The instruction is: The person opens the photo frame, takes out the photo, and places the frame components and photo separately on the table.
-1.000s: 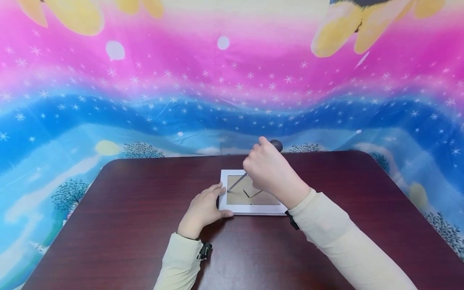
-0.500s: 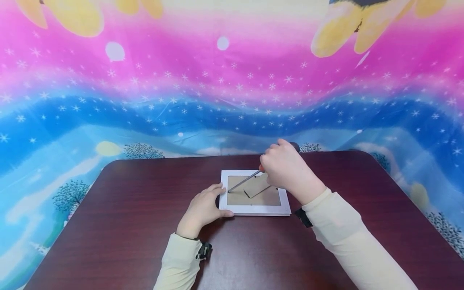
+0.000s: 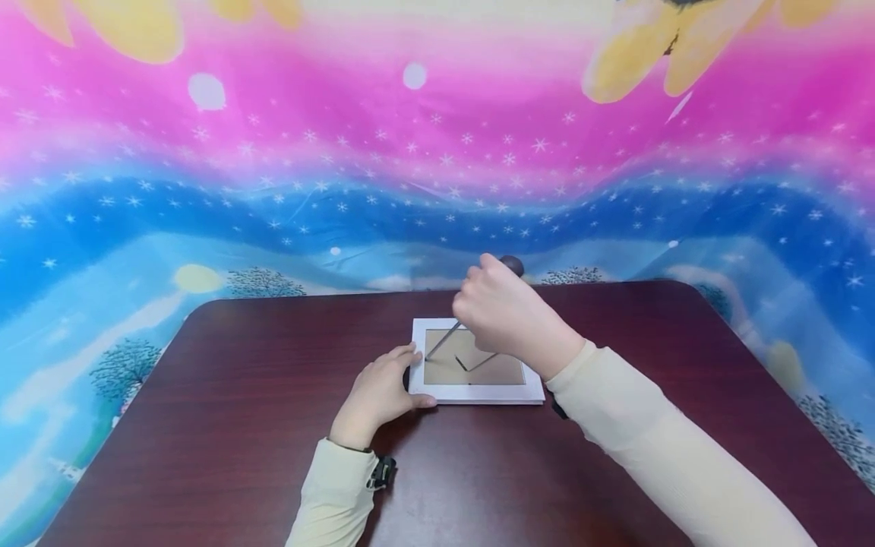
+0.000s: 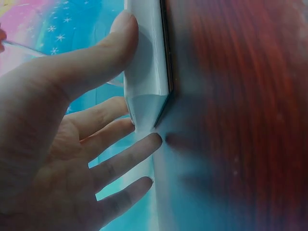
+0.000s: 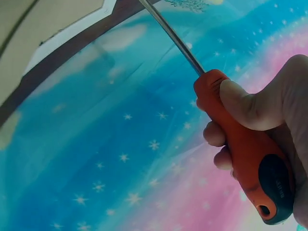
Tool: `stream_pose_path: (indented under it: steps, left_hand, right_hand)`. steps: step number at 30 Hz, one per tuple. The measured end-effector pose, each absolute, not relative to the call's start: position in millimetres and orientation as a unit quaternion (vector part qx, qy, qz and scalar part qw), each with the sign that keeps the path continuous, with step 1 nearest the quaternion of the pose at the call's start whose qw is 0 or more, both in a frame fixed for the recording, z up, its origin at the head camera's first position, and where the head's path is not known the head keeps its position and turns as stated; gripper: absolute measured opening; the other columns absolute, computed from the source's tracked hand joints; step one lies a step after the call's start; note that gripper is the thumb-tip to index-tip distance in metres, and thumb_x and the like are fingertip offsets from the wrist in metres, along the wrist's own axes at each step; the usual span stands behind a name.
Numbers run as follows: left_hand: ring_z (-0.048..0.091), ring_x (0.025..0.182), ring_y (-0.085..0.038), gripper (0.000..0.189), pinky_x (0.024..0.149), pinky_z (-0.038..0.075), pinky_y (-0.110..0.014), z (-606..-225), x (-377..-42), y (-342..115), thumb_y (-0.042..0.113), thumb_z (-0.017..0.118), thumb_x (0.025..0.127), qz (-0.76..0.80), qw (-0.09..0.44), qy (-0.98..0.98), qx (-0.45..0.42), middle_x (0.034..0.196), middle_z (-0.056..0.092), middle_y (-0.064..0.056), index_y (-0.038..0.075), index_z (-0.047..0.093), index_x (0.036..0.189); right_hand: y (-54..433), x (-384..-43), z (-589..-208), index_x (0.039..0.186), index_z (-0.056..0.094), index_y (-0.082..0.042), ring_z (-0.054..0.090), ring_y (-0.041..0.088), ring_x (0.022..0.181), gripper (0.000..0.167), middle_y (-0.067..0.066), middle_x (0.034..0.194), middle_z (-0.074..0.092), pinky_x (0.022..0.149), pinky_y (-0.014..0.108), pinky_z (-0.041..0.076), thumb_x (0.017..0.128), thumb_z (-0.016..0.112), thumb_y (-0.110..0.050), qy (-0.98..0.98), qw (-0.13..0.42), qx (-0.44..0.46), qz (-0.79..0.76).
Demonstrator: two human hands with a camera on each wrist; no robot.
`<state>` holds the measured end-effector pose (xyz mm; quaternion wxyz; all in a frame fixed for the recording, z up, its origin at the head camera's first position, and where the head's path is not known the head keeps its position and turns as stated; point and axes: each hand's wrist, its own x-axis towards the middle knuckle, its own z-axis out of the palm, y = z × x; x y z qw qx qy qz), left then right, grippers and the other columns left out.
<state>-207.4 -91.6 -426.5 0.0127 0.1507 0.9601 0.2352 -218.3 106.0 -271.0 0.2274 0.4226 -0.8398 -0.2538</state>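
Note:
A white picture frame (image 3: pixel 478 393) lies face down on the table, its brown backing board (image 3: pixel 443 374) upward with a stand flap in the middle. My right hand (image 3: pixel 506 319) grips a screwdriver by its orange and black handle (image 5: pixel 240 139). The steel shaft (image 3: pixel 443 340) slants down to the left, its tip at the inner left edge of the frame's border. My left hand (image 3: pixel 378 391) steadies the frame's near left corner. In the left wrist view the thumb (image 4: pixel 122 41) presses the near side, while the other fingers spread out fairly straight around the left side.
The dark red-brown wooden table (image 3: pixel 273 425) extends around the frame on all sides. Behind it hangs a pink and blue snowflake-patterned cloth (image 3: pixel 383 175). Each wrist wears a black strap, seen on the left at the cuff (image 3: pixel 381 472).
My right hand tipped the screwdriver handle to the right and lower, then brought it back left and steeper. The tip stayed at the border's left inner edge. My left hand stayed in place.

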Motion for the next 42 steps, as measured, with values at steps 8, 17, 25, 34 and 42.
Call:
stream_pose_path:
  steps: [8, 17, 25, 34, 42]
  left_hand:
    - [0.046, 0.134, -0.034, 0.077, 0.103, 0.041, -0.054, -423.6, -206.1, -91.1, 0.043, 0.087, 0.073, 0.233, 0.018, 0.961, 0.148, 0.15, 0.047, -0.008, 0.009, 0.06, 0.137]
    - [0.05, 0.13, -0.034, 0.075, 0.101, 0.044, -0.053, -422.4, -205.1, -92.4, 0.042, 0.086, 0.075, 0.235, 0.015, 0.958, 0.165, 0.146, 0.051, -0.011, 0.008, 0.06, 0.136]
    - [0.053, 0.127, -0.032, 0.073, 0.099, 0.045, -0.053, -423.3, -204.0, -93.6, 0.041, 0.086, 0.075, 0.243, 0.004, 0.954, 0.173, 0.141, 0.055, -0.01, 0.007, 0.061, 0.135]
    - [0.048, 0.132, -0.034, 0.075, 0.102, 0.043, -0.054, -422.7, -207.4, -89.9, 0.044, 0.086, 0.074, 0.228, 0.014, 0.96, 0.16, 0.148, 0.049, -0.008, 0.009, 0.062, 0.135]
    - [0.049, 0.132, -0.033, 0.075, 0.102, 0.042, -0.055, -425.0, -205.5, -92.2, 0.047, 0.085, 0.074, 0.22, 0.004, 0.964, 0.151, 0.148, 0.05, -0.006, 0.011, 0.062, 0.135]
  right_hand:
    - [67.3, -215.8, -259.2, 0.072, 0.07, -0.023, 0.055, 0.015, 0.059, 0.006, -0.003, 0.063, 0.063, 0.065, 0.031, 0.043, 0.077, 0.069, -0.024, -0.788, 0.225, 0.438, -0.369]
    - [31.5, -212.3, -254.1, 0.075, 0.069, -0.026, 0.046, 0.01, 0.053, 0.018, -0.009, 0.06, 0.059, 0.058, 0.028, 0.035, 0.081, 0.057, -0.015, -0.756, 0.22, 0.428, -0.443]
    - [16.6, -212.7, -252.1, 0.084, 0.068, -0.023, 0.048, 0.013, 0.055, 0.017, -0.007, 0.067, 0.06, 0.057, 0.028, 0.036, 0.081, 0.055, -0.013, -0.737, 0.199, 0.433, -0.48]
    - [50.2, -223.0, -248.8, 0.083, 0.075, -0.022, 0.063, 0.015, 0.068, 0.006, -0.003, 0.072, 0.07, 0.081, 0.034, 0.047, 0.08, 0.07, -0.026, -0.818, 0.182, 0.412, -0.357]
    - [101.6, -221.6, -264.5, 0.058, 0.059, -0.021, 0.052, 0.016, 0.058, 0.02, -0.007, 0.054, 0.051, 0.07, 0.034, 0.043, 0.07, 0.075, -0.016, -0.89, 0.149, 0.369, -0.222]
